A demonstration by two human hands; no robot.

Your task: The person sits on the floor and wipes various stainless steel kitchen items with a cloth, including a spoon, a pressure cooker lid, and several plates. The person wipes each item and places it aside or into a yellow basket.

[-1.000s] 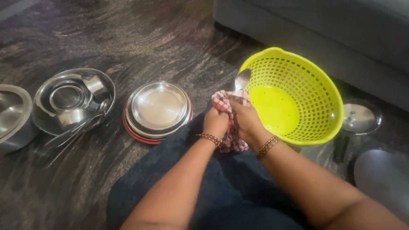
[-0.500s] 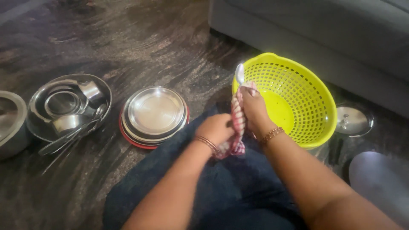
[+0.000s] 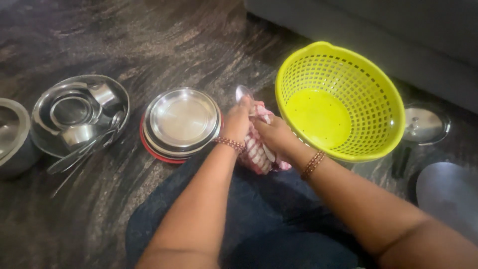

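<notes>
Dark, streaked stone flooring (image 3: 149,50) fills the view, with a grey sofa base (image 3: 398,30) running along the far right edge. At the far left sits a deep steel pot (image 3: 12,134), only partly in frame. Just right of it, a wide shallow steel bowl (image 3: 79,114) holds smaller steel cups and rings, and long steel utensils (image 3: 79,157) lean out over its near rim onto the floor. Next comes a stack of round steel plates (image 3: 181,122) resting on a red plate whose edge shows at the bottom.

Near the middle, the person's left hand (image 3: 239,122) pinches the bowl end of a small steel spoon (image 3: 244,92), which sticks up just past the fingers. The right hand (image 3: 274,134) is closed around a red-and-white checked cloth (image 3: 259,149), wrapping it about the lower part of the spoon. Both hands grip firmly, the spoon caught between them, above the person's dark-clothed lap.

Just right of the hands, a bright yellow perforated plastic basket (image 3: 348,99) tilts toward the person, and its visible inside holds nothing. Beyond it lie a steel lid with a knob (image 3: 425,124) and, at the near right, a dark round pan (image 3: 448,199).

Judged from how things lie, the wiping looks far along: the basket appears emptied, the plates, cups and utensils are already set out at left, and the spoon in hand seems among the last pieces. The lid and pan at right may yet remain.
</notes>
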